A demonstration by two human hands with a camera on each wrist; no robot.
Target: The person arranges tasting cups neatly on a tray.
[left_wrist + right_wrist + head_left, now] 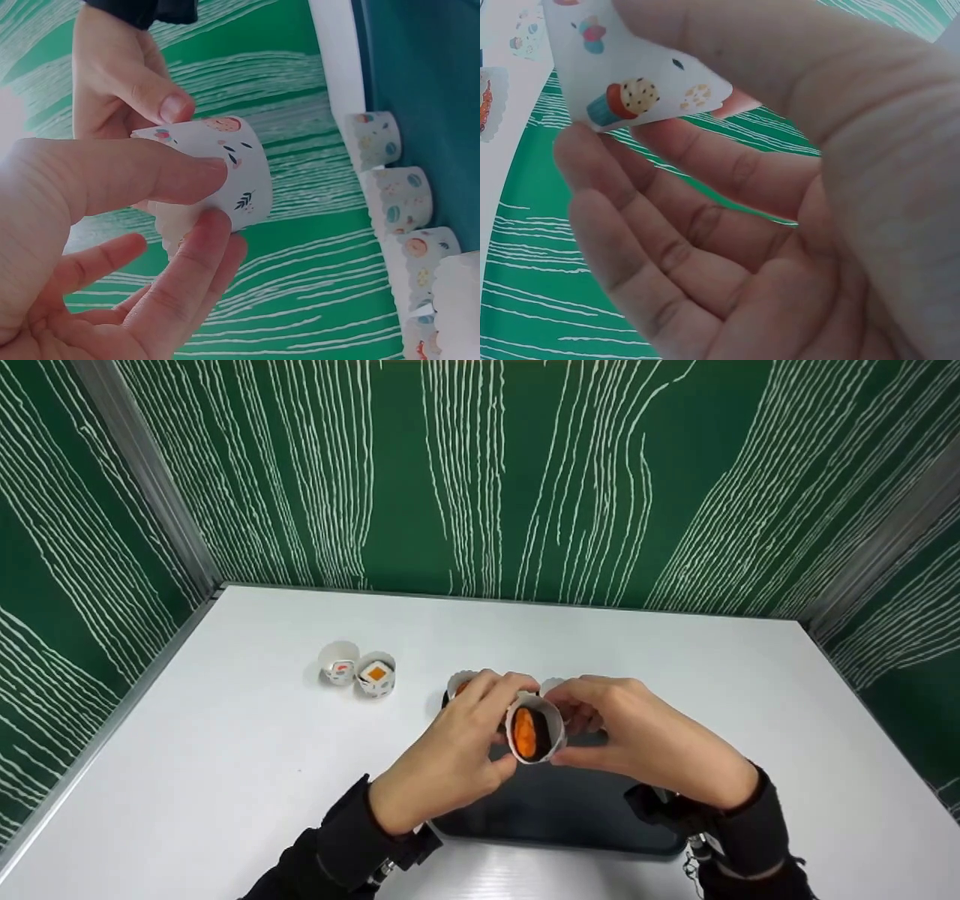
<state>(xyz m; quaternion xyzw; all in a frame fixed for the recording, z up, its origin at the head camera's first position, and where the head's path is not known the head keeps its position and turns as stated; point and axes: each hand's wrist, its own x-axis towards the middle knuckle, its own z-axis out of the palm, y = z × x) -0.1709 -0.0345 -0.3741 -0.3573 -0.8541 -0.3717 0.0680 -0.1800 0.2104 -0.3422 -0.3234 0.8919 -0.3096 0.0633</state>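
Both hands hold one white printed paper baking cup (555, 720) above the dark tray. In it lies a dark, black-sided piece with a bright orange top (526, 732), resembling sushi. My left hand (457, 746) pinches the cup between thumb and fingertips; the left wrist view shows its thumb (180, 176) across the printed wall (251, 176). From the other side my right hand (637, 727) grips the cup near its rim. In the right wrist view, that hand (780, 247) has its thumb over the cup wall (622, 71) and fingertips at its lower edge.
The dark tray (570, 814) lies on the white table (285, 810) beneath the hands. More cups, partly hidden, stand behind the left hand (459, 681) and right hand (553, 683). Two cups sit farther left, an apparently empty one (339, 652) and one holding a white-and-orange piece (377, 672).
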